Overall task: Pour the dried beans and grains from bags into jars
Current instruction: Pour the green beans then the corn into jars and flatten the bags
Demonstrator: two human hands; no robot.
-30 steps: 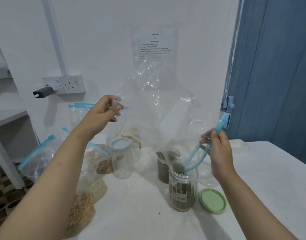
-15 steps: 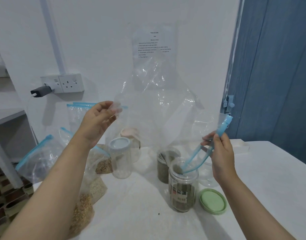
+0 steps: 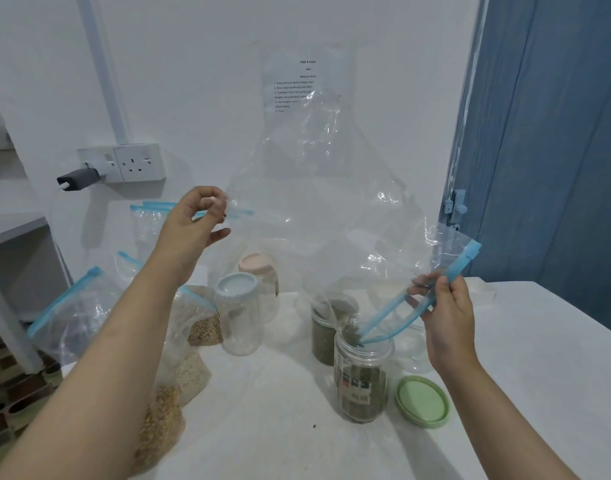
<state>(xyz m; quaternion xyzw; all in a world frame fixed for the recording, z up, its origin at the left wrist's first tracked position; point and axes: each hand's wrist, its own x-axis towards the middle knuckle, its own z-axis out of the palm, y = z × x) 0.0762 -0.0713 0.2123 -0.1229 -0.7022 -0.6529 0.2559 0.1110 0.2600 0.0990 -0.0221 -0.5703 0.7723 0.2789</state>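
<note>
Clear bag [image 3: 318,209] inverted, mouth down into jar [image 3: 363,379], both hands pinching it, left [image 3: 193,223], right [image 3: 446,306]

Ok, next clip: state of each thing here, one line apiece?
Clear bag: upturned, looks empty, mouth in open jar.
Open jar: lid off, mostly full of green grains.
Green lid: lying on table.
Blue-lidded jar: closed, empty.
Left hand: pinches bag corner.
Right hand: grips blue zip strip.
</note>
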